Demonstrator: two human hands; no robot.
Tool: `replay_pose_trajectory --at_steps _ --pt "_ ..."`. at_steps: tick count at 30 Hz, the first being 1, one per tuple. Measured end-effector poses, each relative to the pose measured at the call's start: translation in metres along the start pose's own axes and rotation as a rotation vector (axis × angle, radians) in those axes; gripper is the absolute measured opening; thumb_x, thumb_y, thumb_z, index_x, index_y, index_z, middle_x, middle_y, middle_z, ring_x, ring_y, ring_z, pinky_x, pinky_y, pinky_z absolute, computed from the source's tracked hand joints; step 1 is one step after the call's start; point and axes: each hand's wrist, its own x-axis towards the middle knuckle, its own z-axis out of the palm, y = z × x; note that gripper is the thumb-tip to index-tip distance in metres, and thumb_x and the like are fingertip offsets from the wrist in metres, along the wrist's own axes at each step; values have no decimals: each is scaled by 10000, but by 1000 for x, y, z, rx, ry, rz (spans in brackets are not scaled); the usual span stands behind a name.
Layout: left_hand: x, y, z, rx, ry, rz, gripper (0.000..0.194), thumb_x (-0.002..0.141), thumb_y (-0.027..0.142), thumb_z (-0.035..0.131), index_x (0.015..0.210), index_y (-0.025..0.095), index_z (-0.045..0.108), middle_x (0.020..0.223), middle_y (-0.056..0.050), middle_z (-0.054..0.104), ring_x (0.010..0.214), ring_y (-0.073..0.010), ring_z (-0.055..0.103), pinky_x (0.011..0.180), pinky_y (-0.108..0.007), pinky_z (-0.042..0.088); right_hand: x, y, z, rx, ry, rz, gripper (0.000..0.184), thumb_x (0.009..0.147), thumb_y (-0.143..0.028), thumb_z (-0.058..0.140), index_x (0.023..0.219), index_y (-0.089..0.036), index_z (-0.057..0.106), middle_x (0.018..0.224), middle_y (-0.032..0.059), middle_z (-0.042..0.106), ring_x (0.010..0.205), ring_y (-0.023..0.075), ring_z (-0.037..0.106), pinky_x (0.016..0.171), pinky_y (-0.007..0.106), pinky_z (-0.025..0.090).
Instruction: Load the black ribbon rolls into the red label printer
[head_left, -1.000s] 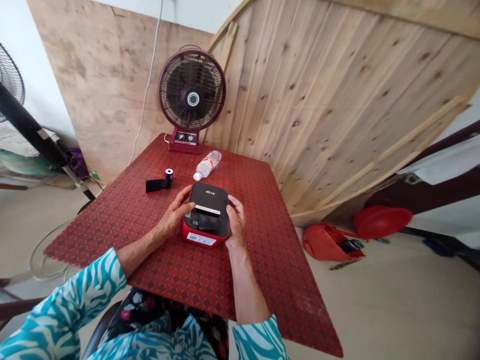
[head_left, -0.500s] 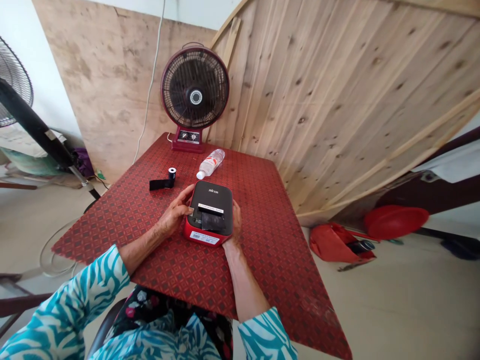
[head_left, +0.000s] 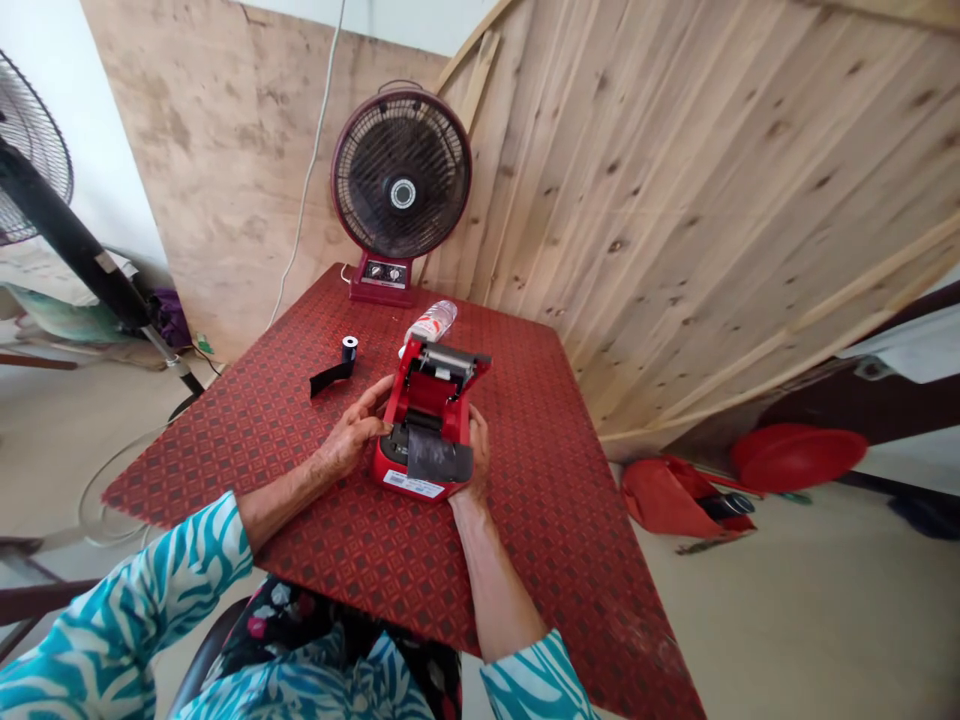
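Note:
A small red and black label printer [head_left: 411, 487] stands on the table with its lid [head_left: 442, 372] raised, showing the red inside. A strip of black ribbon or paper [head_left: 435, 456] lies across its front edge. My left hand [head_left: 354, 437] grips the printer's left side, thumb at the front corner. On the right side my right hand [head_left: 475, 462] is wrapped round the body, its fingers partly hidden. Beyond the left hand a small roll of black strip [head_left: 348, 352] stands with its tail unrolled.
The patterned red table [head_left: 555, 560] carries a maroon fan [head_left: 402, 195] at the back. A plastic bottle [head_left: 433, 322] lies behind the printer, partly hidden by the lid. At left is a pedestal fan [head_left: 97, 250]; a red bag [head_left: 667, 497] and red basin [head_left: 799, 457] are at right.
The printer's lid has swung up from closed to open, uncovering the inside. Both hands stay at its sides. The whole view has shifted slightly.

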Motion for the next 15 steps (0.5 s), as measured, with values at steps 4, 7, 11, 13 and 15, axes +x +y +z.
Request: replay_pose_trajectory --at_steps 4,7,11,13,15 --pt "-1 -1 -2 46 -6 5 735 656 152 566 1380 232 462 1435 -62 483 1330 -302 411 1051 -425 389 -3 -7 5 47 54 55 441 855 -487 428 1164 -226 602 1208 80 637 1098 216 574 907 379 457" --pt "0 -3 -3 48 3 3 719 655 150 561 1365 230 482 1433 -59 486 1337 -292 405 1056 -412 388 -2 -8 7 68 82 84 456 854 -498 420 1172 -215 585 1203 80 639 1075 213 591 912 379 454" --pt "3 -4 -9 91 -2 -17 696 649 140 544 1337 241 520 1471 -43 439 1364 -300 367 1062 -415 386 1 -2 5 54 69 53 433 853 -471 423 1148 -207 598 1233 81 626 1140 205 561 969 367 418" --pt "4 0 -14 190 -14 -7 650 657 151 540 1300 250 558 1502 -32 390 1376 -314 346 1070 -429 380 2 -1 5 49 62 37 426 861 -461 411 1147 -209 601 1228 84 632 1140 198 559 959 358 424" --pt "4 9 -16 383 -33 43 593 679 167 550 1266 247 585 1504 -41 381 1381 -324 334 1083 -457 360 1 -1 6 51 57 32 422 863 -467 410 1140 -217 607 1218 84 640 1121 196 567 938 354 437"
